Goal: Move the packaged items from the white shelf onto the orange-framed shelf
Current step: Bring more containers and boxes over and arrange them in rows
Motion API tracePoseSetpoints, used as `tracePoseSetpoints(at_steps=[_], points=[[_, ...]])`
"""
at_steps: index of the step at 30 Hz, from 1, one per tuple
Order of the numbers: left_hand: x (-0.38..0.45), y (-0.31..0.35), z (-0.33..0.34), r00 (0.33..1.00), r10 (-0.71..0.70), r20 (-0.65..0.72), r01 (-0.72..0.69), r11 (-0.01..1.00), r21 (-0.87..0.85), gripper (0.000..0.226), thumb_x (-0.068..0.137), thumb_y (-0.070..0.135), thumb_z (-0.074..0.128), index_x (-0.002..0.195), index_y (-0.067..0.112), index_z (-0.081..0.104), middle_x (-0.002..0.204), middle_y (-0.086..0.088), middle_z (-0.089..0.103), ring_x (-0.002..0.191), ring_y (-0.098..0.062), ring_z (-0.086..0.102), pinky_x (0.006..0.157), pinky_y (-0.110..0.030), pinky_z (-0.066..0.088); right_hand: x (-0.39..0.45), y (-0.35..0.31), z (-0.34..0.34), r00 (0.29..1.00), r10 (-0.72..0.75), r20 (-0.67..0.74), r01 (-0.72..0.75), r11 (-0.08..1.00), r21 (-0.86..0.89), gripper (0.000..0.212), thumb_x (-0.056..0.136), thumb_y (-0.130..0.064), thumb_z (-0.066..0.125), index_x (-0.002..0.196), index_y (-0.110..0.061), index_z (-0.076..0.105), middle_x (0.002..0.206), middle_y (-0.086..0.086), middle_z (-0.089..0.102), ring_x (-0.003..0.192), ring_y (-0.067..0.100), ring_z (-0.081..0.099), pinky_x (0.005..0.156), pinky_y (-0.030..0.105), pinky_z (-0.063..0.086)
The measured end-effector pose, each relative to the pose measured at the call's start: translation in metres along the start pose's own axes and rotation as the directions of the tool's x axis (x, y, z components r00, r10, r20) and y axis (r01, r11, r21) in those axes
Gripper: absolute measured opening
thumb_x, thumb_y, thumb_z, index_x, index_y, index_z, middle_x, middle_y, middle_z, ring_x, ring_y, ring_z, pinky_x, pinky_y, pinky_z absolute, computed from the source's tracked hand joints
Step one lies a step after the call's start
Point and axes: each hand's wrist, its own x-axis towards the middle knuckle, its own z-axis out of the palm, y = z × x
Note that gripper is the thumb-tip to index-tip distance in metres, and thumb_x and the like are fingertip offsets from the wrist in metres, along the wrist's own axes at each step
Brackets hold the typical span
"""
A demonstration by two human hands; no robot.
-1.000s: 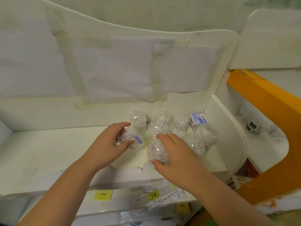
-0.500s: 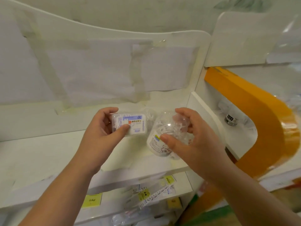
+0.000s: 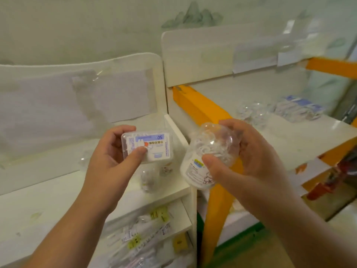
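Hands both loaded, I note: left hand (image 3: 114, 157) pinches the flat box (image 3: 147, 147), right hand (image 3: 249, 161) cups the clear round pack (image 3: 207, 153), beside the orange-framed shelf (image 3: 201, 109); slick plastic may slip.

Orange-framed shelf (image 3: 301, 140) front bare; packages (image 3: 280, 112) crowd its back.

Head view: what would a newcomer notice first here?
Two hands in the middle, each holding a pack: the left hand grips a flat box, the right hand a round clear pack. Behind the right hand, the orange frame edges a shelf with more packs.
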Motion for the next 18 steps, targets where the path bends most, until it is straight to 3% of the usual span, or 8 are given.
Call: tracePoseSetpoints(at_steps=[3,6,10,15,18], points=[[-0.011,0.015,0.045,0.999,0.018,0.032,-0.018,1.0,-0.011,0.034,0.068,0.027,0.076,0.096,0.044,0.066,0.093,0.002,0.072,0.089,-0.016,0.069,0.07,-0.02,0.054,-0.007,0.012,-0.05,0.999,0.037,-0.012,-0.037,0.999,0.019,0.055,0.071,-0.039,0.078,0.12,-0.041,0.054,0.111,-0.011,0.066,0.104,0.011,0.067,0.075,0.031,0.061],[-0.022,0.025,0.101,0.997,0.019,0.069,-0.015,0.999,-0.048,0.035,0.064,0.031,0.076,0.096,0.041,0.066,0.094,0.0,0.072,0.091,-0.02,0.07,0.071,-0.025,0.057,-0.01,0.028,-0.108,0.997,0.05,-0.061,-0.05,0.999,0.005,0.059,0.071,-0.044,0.078,0.124,-0.042,0.052,0.112,-0.012,0.065,0.107,0.011,0.066,0.079,0.034,0.06],[-0.037,0.029,0.181,0.992,0.053,0.118,-0.048,0.998,-0.047,0.033,0.067,0.027,0.076,0.095,0.041,0.065,0.093,0.003,0.072,0.09,-0.016,0.07,0.071,-0.022,0.056,-0.019,0.054,-0.181,0.987,0.066,-0.148,-0.081,0.992,-0.094,0.062,0.073,-0.04,0.08,0.124,-0.049,0.046,0.109,-0.026,0.059,0.1,-0.006,0.062,0.074,0.023,0.06],[-0.049,0.024,0.269,0.998,0.0,0.068,0.002,1.0,-0.025,0.041,0.065,0.03,0.087,0.098,0.04,0.064,0.097,0.0,0.072,0.094,-0.02,0.069,0.076,-0.028,0.056,-0.028,0.084,-0.258,0.982,0.114,-0.152,-0.135,0.981,-0.141,0.064,0.072,-0.044,0.08,0.126,-0.047,0.048,0.113,-0.017,0.062,0.098,0.0,0.065,0.076,0.028,0.06],[-0.049,0.015,0.309,0.998,-0.058,0.038,0.058,0.998,0.014,0.033,0.074,0.027,0.076,0.101,0.037,0.061,0.098,0.006,0.072,0.094,-0.013,0.069,0.071,-0.022,0.054,-0.027,0.102,-0.292,0.977,0.139,-0.163,-0.169,0.968,-0.184,0.065,0.073,-0.046,0.08,0.128,-0.049,0.045,0.117,-0.023,0.058,0.102,-0.008,0.058,0.075,0.015,0.054]])
